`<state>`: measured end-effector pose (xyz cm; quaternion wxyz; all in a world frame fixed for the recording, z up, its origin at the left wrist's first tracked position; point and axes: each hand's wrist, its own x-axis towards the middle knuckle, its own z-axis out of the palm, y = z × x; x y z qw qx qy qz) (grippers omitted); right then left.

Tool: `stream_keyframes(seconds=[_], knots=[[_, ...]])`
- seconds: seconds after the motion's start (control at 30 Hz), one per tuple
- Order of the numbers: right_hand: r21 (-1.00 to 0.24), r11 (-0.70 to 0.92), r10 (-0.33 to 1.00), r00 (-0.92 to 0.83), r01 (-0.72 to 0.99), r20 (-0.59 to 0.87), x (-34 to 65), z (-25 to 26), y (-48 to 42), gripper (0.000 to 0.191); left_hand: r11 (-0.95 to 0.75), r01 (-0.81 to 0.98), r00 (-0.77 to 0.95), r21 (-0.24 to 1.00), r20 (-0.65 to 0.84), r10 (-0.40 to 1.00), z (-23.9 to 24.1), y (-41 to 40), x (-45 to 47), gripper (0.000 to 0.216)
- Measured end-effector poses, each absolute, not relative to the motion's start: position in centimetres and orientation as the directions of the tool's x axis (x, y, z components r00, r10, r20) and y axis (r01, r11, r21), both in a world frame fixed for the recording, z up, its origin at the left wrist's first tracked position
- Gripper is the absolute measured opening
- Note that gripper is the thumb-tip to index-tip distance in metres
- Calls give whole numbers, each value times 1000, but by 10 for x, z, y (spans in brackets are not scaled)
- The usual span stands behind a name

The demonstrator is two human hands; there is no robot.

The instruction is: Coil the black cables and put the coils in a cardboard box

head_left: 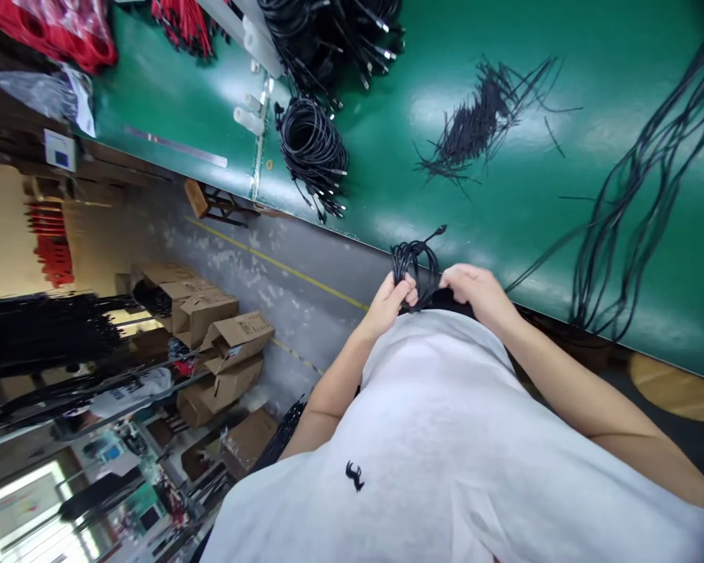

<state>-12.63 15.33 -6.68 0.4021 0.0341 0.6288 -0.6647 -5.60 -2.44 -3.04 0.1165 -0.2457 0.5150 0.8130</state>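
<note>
I hold a small coil of black cable (414, 256) just above my white shirt, at the near edge of the green table (504, 195). My left hand (390, 301) is closed round the coil's left side. My right hand (475, 291) is closed on its right side, fingers curled over the loops. A plug end of the cable sticks up from the coil toward the table.
A heap of short black ties (475, 125) lies ahead on the table. Long loose cables (633, 203) trail at the right. Bundled coiled cables (314, 152) lie at the left by white tubes (249, 120). Cardboard boxes (223, 344) stand on the floor at left.
</note>
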Motion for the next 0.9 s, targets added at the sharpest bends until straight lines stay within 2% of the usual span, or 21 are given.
stream_keyframes(seconds=[0.07, 0.1, 0.13, 0.2, 0.23, 0.3, 0.4, 0.47, 0.57, 0.73, 0.9], knots=[[-870, 105, -336, -806, 482, -487, -140, -83, 155, 45, -510, -459, -826, 727, -561, -56, -24, -31, -65, 35], [-870, 93, -349, -802, 485, -484, -145, -90, 155, 50, -538, -473, -816, 698, -577, -31, -21, -35, -70, 34], [-845, 65, -418, -754, 530, -506, -150, -95, 154, 56, -569, -481, -808, 666, -588, -6, -20, -38, -75, 32], [-733, -3, -587, -595, 680, -549, -154, -100, 148, 59, -637, -488, -788, 597, -616, 25, -20, -44, -85, 27], [-675, -31, -630, -539, 737, -559, -156, -100, 143, 59, -661, -490, -772, 569, -636, 25, -23, -46, -90, 24], [-626, -79, -587, -544, 776, -600, -159, -95, 132, 57, -677, -488, -737, 551, -676, -19, -32, -50, -99, 20], [-704, -98, -425, -669, 703, -609, -167, -86, 111, 50, -650, -465, -710, 601, -691, -131, -50, -58, -112, 18], [-769, -85, -370, -737, 633, -566, -176, -80, 95, 48, -638, -444, -704, 630, -685, -187, -59, -66, -121, 19], [-813, -82, -353, -780, 577, -518, -193, -72, 69, 46, -632, -394, -708, 667, -659, -254, -62, -84, -137, 25], [-787, -115, -393, -755, 606, -525, -229, -62, 30, 40, -602, -309, -747, 736, -580, -325, -43, -130, -176, 25], [-801, -137, -388, -776, 582, -498, -245, -73, 18, 41, -459, -227, -772, 859, -446, -454, -18, -203, -242, 26]])
